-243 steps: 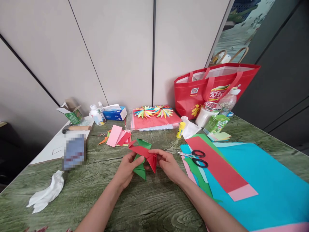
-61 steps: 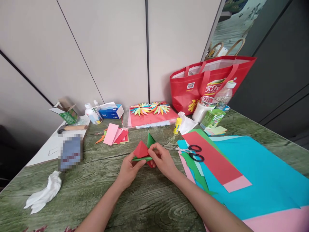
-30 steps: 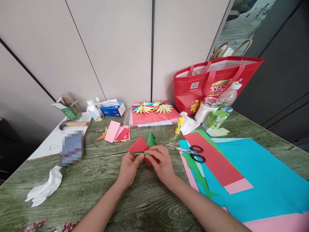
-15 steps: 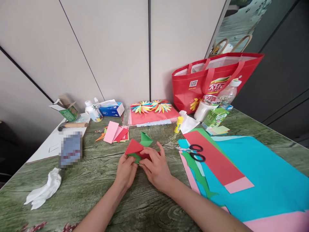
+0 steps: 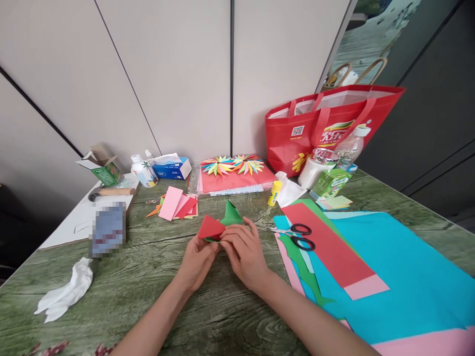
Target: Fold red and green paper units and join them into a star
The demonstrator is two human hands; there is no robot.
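Note:
A folded red paper piece point(image 5: 211, 228) is held between both hands above the table. Folded green paper point(image 5: 231, 214) stands up behind it, touching it and the fingertips of the right hand. My left hand point(image 5: 196, 259) pinches the lower left edge of the red piece, where a bit of green shows beneath. My right hand point(image 5: 245, 249) is closed over the right side of the folded paper. Its fingers hide part of the red piece and the join between the two colours.
Scissors point(image 5: 301, 236) lie on red paper strips and blue sheets point(image 5: 401, 262) at the right. A glue stick point(image 5: 274, 193) stands behind them, near a red bag point(image 5: 285, 143). Pink and red slips point(image 5: 171, 202) lie back left, a crumpled tissue point(image 5: 69, 291) at the left.
The red piece has shifted slightly right and become more folded. The green part behind it now stands taller and nearer the right hand, whose fingers have drawn in around the paper.

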